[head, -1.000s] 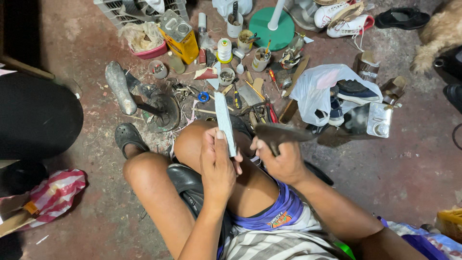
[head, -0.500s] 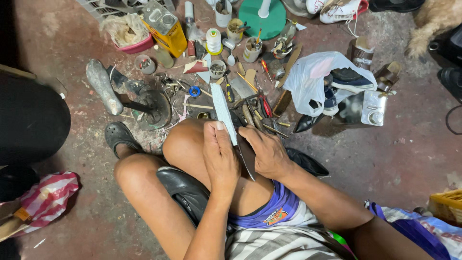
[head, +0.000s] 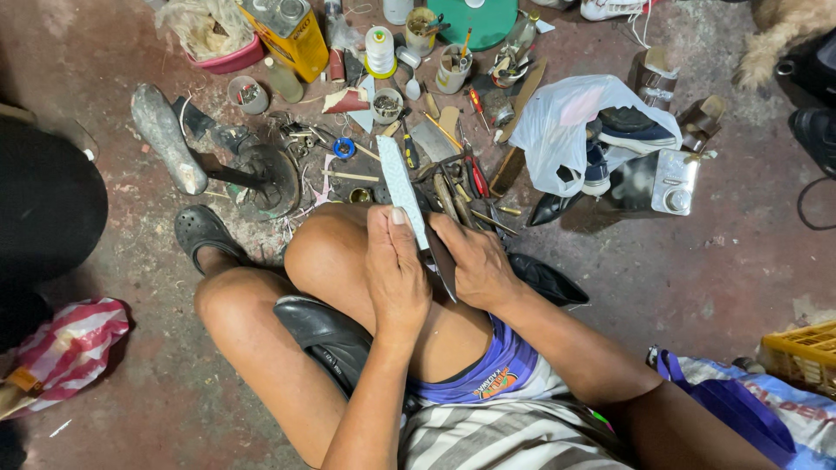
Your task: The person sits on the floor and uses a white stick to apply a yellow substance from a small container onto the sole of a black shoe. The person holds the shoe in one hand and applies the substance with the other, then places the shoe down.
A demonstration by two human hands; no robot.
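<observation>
- We judge we are sharpening: our left hand [head: 396, 274] grips the long pale sharpening board [head: 402, 187], propped on our knee and tilted away.
- Our right hand [head: 475, 261] is closed on a dark blade [head: 442, 265], laid against the board's lower edge.
- Next stroke likely needs a steady angle, fingers clear.
- Below: stained concrete floor [head: 714, 261], scattered tools, a yellow can [head: 287, 35], a white plastic bag [head: 566, 122].
</observation>
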